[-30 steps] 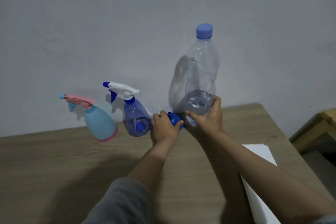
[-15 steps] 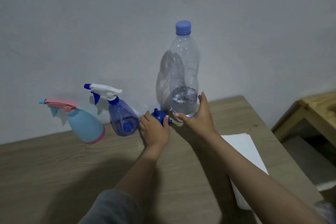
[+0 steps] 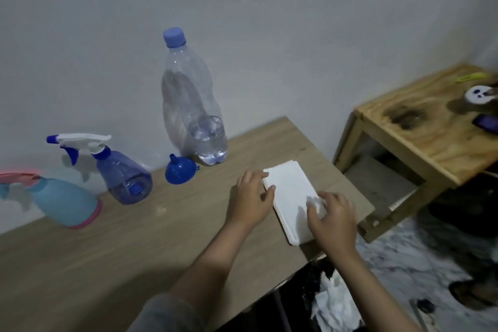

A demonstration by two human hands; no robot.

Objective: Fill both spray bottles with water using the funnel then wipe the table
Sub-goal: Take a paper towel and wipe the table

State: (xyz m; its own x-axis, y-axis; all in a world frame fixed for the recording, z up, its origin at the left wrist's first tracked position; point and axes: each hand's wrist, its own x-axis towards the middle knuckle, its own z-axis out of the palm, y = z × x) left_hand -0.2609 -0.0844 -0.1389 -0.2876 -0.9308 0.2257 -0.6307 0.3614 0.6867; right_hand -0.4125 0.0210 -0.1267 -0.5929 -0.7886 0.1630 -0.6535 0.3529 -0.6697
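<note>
A stack of white tissues (image 3: 291, 202) is seen at the right edge of the wooden surface (image 3: 134, 250). The left hand (image 3: 252, 201) is laid open against its left edge, fingers spread. The right hand (image 3: 332, 219) is curled on the stack, its fingers (image 3: 314, 211) pinching the top sheet. The 2 spray bottles, blue (image 3: 118, 172) and light blue (image 3: 62, 202), the upturned funnel (image 3: 180, 172) and the capped water bottle (image 3: 192, 105) are ranged along the wall.

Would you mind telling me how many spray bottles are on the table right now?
2. The light blue spray bottle with a pink trigger stands at the table's far left, partly cut off by the frame; the dark blue spray bottle stands just right of it, beside the funnel.
</note>
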